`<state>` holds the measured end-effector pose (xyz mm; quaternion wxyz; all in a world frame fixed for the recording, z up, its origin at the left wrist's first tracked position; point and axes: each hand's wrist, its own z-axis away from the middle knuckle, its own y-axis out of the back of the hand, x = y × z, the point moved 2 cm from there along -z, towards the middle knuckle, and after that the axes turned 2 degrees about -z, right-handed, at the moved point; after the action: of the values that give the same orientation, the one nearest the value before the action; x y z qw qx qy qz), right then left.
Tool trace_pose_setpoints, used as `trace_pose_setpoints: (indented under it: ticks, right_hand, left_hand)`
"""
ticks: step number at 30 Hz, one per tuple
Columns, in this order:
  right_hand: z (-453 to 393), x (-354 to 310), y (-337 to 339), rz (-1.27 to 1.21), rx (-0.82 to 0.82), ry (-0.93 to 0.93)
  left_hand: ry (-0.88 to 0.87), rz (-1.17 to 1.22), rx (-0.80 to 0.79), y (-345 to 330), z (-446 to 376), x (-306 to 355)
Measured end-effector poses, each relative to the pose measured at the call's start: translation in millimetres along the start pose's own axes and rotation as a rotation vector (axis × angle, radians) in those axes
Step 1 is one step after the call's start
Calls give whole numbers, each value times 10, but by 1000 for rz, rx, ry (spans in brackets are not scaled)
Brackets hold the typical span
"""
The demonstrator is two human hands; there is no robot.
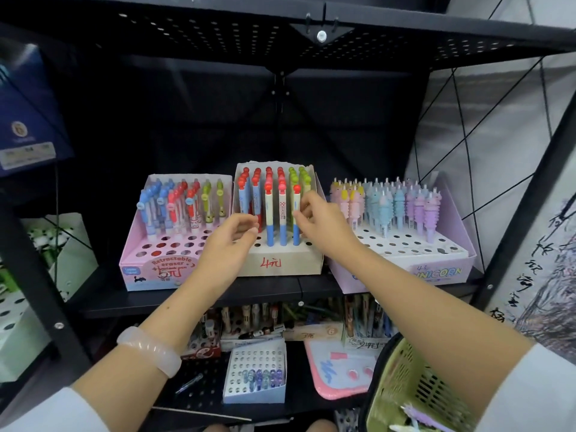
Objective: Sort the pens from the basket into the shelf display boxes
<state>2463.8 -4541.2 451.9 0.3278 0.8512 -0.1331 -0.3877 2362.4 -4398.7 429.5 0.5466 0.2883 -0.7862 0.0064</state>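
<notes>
Three display boxes stand on the shelf: a pink eraser-pen box [140,269], a cream middle box [299,263] marked 4 in red, and a lilac unicorn box [405,271]. My right hand [318,221] pinches a cream pen [296,210] with a red cap and blue grip, upright in the middle box's front row. My left hand [230,238] hovers at that box's left front, its fingers loosely curled beside a red-gripped pen [257,227], holding nothing I can see. The green basket [402,385] hangs at lower right under my right arm, with purple pens [414,413] inside.
A black perforated shelf [311,39] hangs low overhead. Black uprights [31,275] frame both sides. The lower shelf holds a small white box of glittery pens [255,372], a pink board [336,369] and more pen boxes. A loose pen [188,383] lies on it.
</notes>
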Motion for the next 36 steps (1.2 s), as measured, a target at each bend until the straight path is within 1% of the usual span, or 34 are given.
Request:
trace_pose_setpoints:
  ticks: [4, 7, 9, 12, 14, 16, 18, 20, 23, 28, 30, 32, 36]
  right_hand:
    - [-4, -23, 57, 17, -56, -33]
    - [99, -49, 222, -11, -54, -45]
    - [263, -35, 400, -104, -56, -54]
    - [677, 108, 709, -199, -116, -60]
    - [1031, 324, 884, -211, -171, -120]
    - [1413, 650, 1004, -202, -213, -229]
    - [1788, 1039, 1058, -114, -246, -348]
    - [2127, 1452, 1033, 49, -327, -439]
    - [2553, 2003, 864, 235, -530, -515]
    - [3055, 2714, 451, 417, -831, -599]
    - [3227, 2958, 326, 491, -916, -656]
    - [3371, 3145, 237, 561, -911, -680]
    - [3569, 3309, 95, 651, -770, -601]
  left_hand:
    - [-1, -2, 13, -10, 41, -5]
    - [-7, 26, -60, -190, 119, 34]
    - [-6, 59, -143, -403, 198, 82]
    - [9, 117, -309, -838, 386, 124]
    - [16, 110, -441, -1178, 555, 104]
    - [28, 109, -552, -1521, 732, 47]
    - [38, 94, -636, -1856, 883, -34]
    - [42, 40, -722, -2165, 1002, -122]
    - [37, -34, -838, -2523, 1120, -271]
    - [81, -184, -951, -2868, 1205, -514]
    - [104, -203, -993, -2965, 1229, -587]
    - [117, -211, -1004, -3028, 1243, -641]
    - [161, -225, -1037, -3090, 1266, -711]
